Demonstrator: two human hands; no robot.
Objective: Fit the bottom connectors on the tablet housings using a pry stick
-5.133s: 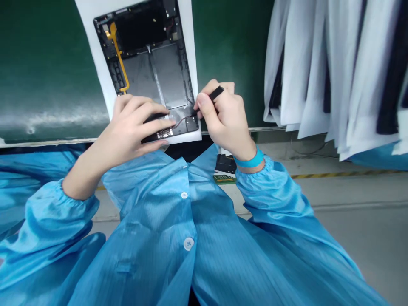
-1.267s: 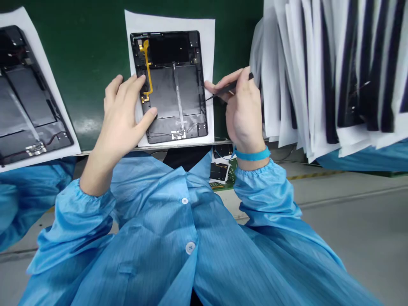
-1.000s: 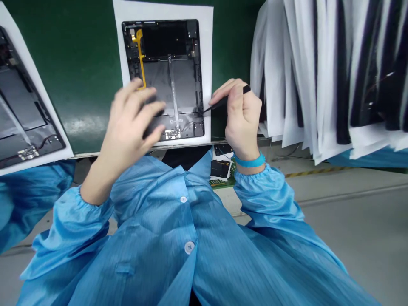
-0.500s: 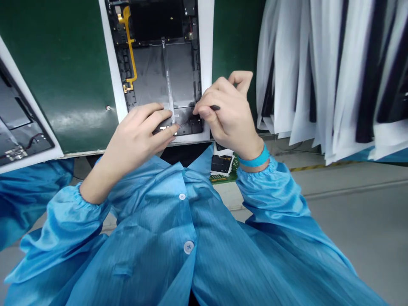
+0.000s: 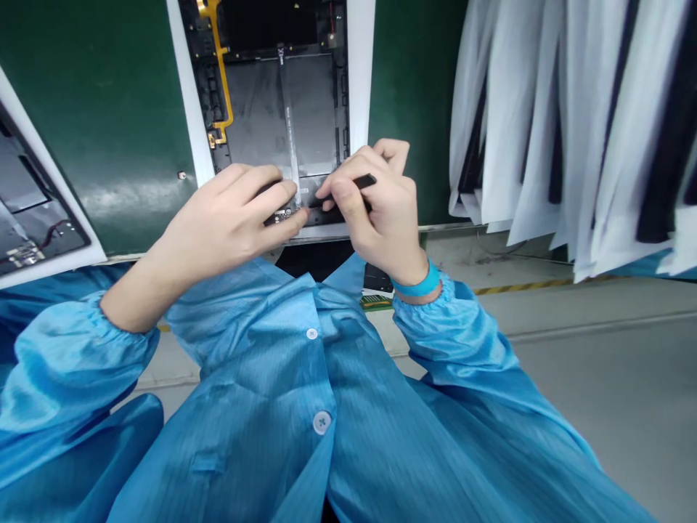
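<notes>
A tablet housing (image 5: pixel 255 109) with its inside exposed lies on a white sheet. An orange flex cable (image 5: pixel 224 94) runs down its left side, and a pale flat cable (image 5: pixel 290 131) down its middle. My left hand (image 5: pixel 234 211) rests at the housing's lower end, fingers apart, thumb and fingertips touching around a small connector board (image 5: pixel 282 215) and the flat cable's lower end. Close to its right, my right hand (image 5: pixel 384 207) is closed on a thin black stick-like tool (image 5: pixel 364 181). My fingers partly hide the tool and its tip.
Another opened housing (image 5: pixel 27 196) on white backing lies at the left of the green bench mat (image 5: pixel 120 109). A tiny part (image 5: pixel 181 175) sits on the mat. White sheets (image 5: pixel 517 131) with dark panels between stand at the right. Below the bench edge is a green circuit board (image 5: pixel 375 302).
My right hand has moved left, nearer my left hand, and more of the black tool shows. My left hand stays at the lower end. The housing sits slightly higher in view.
</notes>
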